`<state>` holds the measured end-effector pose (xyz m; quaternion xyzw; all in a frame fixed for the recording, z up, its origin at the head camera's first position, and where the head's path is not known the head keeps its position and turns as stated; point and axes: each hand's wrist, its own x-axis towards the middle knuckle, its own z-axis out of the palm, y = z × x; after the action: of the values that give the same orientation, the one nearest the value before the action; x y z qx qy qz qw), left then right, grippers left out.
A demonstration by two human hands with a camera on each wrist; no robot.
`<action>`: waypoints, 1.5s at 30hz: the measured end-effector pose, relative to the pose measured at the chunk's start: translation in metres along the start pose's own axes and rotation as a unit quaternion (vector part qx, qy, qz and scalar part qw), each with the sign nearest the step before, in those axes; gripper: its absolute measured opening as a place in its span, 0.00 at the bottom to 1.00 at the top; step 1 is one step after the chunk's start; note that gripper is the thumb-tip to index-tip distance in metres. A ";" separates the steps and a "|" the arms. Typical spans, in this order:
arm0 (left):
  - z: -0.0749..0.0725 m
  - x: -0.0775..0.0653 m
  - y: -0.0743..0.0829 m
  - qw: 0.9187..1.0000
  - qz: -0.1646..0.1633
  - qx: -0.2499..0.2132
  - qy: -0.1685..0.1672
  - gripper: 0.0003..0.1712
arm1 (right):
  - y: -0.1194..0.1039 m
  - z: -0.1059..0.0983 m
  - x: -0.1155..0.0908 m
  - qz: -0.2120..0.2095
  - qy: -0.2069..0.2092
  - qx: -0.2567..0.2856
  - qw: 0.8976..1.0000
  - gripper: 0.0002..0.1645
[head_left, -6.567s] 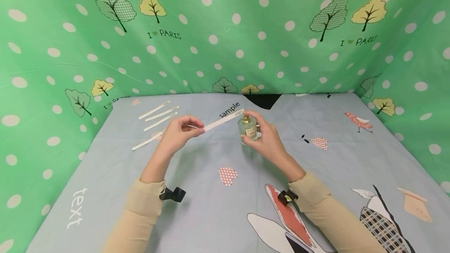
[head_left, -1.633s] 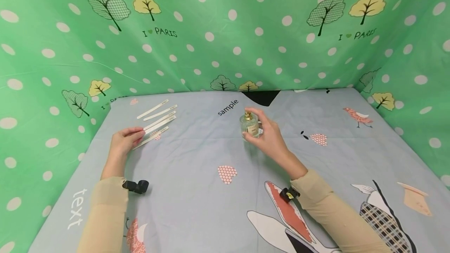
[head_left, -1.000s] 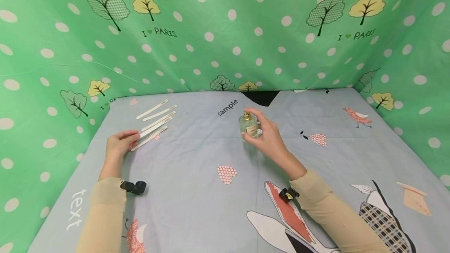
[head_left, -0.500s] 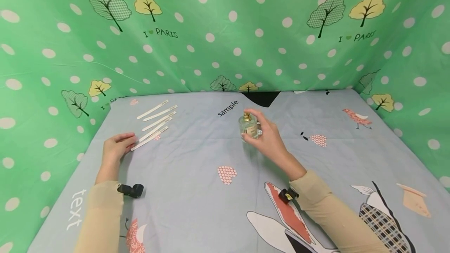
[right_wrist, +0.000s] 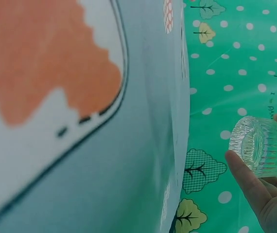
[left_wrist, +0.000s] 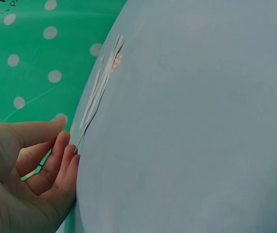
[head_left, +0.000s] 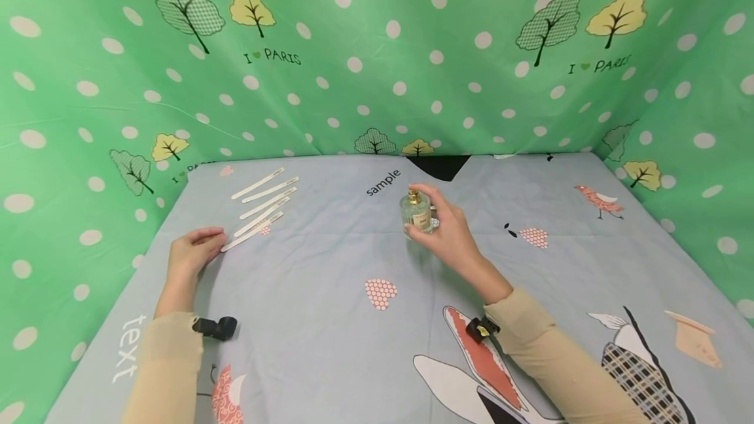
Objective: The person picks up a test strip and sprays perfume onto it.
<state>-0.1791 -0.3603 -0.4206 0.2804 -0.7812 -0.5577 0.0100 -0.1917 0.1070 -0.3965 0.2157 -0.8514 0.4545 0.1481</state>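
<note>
In the head view my right hand (head_left: pixel 450 241) holds a clear glass perfume bottle (head_left: pixel 417 214) upright above the table, a finger on its gold spray top. The right wrist view catches the bottle's ribbed base (right_wrist: pixel 255 145) and my fingers (right_wrist: pixel 250 187) around it. Several white perfume test strips (head_left: pixel 263 204), with small print at their far ends, lie fanned on the left of the table. My left hand (head_left: pixel 191 257) is beside their near ends, holding none. In the left wrist view its fingertips (left_wrist: pixel 73 150) are close to one strip (left_wrist: pixel 82 136); I cannot tell whether they touch.
A grey-blue printed cloth (head_left: pixel 330 319) covers the table. Behind it and at the sides hangs a green curtain (head_left: pixel 330 38) with white dots and trees. Black cameras are strapped to the left wrist (head_left: pixel 216 327) and the right wrist (head_left: pixel 483 328).
My left hand first held a strip beside the bottle, then carried it left, laid it among the others and let go, drawing back toward the left. My right hand keeps the bottle in place.
</note>
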 end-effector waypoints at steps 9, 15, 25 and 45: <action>-0.001 -0.007 -0.005 0.991 0.062 0.120 -0.009 0.29 | -0.001 0.000 -0.001 0.002 -0.003 0.002 1.000 0.44; 0.002 -0.010 -0.005 0.975 0.082 0.204 -0.006 0.26 | 0.000 0.000 -0.001 0.001 -0.007 -0.003 1.000 0.43; 0.008 -0.010 -0.006 0.960 0.116 0.256 0.011 0.19 | 0.001 0.000 -0.001 0.000 -0.007 -0.002 1.000 0.43; 0.011 -0.020 0.005 0.954 0.159 0.253 0.027 0.18 | 0.002 -0.002 -0.001 0.005 -0.011 -0.001 1.000 0.43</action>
<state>-0.1684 -0.3408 -0.4142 0.1610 -0.9306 -0.3253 0.0484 -0.1919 0.1094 -0.3970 0.2160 -0.8545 0.4521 0.1369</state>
